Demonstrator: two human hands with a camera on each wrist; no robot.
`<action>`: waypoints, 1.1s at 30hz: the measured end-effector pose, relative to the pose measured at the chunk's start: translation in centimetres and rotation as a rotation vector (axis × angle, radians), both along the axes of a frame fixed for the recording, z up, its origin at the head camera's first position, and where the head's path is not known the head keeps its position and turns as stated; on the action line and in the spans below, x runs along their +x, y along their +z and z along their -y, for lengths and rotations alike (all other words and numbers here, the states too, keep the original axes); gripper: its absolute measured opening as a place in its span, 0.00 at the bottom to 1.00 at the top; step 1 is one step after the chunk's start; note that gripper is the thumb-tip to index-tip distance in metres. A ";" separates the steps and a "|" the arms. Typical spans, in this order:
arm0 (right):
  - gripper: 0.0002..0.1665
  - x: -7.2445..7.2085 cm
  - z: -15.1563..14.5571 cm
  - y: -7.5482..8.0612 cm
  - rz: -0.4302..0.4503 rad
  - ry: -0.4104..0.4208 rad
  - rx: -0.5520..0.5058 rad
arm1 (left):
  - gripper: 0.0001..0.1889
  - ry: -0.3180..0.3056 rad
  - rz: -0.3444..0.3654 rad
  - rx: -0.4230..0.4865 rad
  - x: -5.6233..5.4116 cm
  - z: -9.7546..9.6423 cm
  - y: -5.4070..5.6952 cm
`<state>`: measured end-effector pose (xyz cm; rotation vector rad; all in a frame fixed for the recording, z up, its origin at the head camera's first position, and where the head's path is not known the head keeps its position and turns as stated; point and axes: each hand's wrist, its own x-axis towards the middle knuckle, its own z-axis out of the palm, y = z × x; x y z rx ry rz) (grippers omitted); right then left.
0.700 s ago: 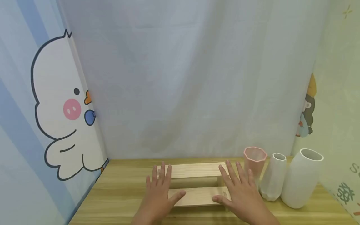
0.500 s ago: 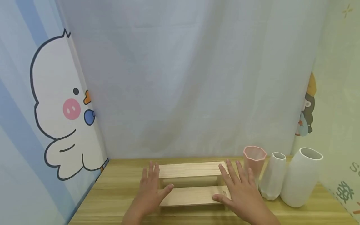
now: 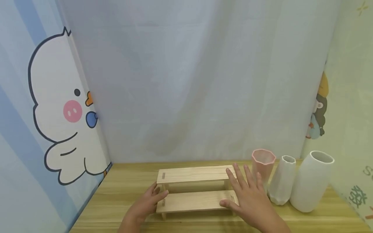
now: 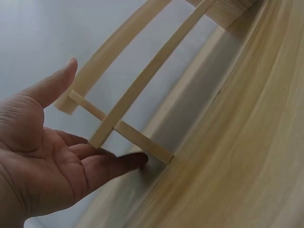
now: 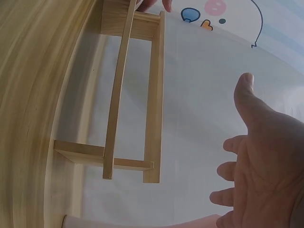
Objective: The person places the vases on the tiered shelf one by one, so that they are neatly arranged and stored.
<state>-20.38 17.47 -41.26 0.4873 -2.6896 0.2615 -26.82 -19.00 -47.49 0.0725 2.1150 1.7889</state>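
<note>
Flanking the two-tier wooden rack [image 3: 193, 174], the two hands sit at its opposite ends, both forearms slanting inward from the bottom edge of the head view. The left hand [image 3: 145, 202] is low beside the rack's left end, its fingers loosely extended and curled round nothing. In the left wrist view its palm is turned toward the rack, the thumb [image 4: 57, 83] sticks up near the end of one board, and the fingers stretch out past the end of the other; whether skin meets wood there, I cannot tell. The right hand [image 3: 249, 199] is spread wide and holds nothing, back toward the head camera, fingers fanned and pointing away from the person. From above, it overlaps the rack's right end, yet the right wrist view shows a clear gap between its straight fingers and the boards. The rack stands upright on the counter [image 3: 122, 184], its long boards running from side to side. Beyond the right hand stand a pink vase [image 3: 262, 166], a slim white vase [image 3: 282, 183] and a larger white vase [image 3: 310, 184], in a row
</note>
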 end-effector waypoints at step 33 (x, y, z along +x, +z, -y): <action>0.56 0.0 -1.1 1.9 0.046 0.073 -0.042 | 0.40 -0.158 -0.066 -0.013 -0.4 1.6 -1.7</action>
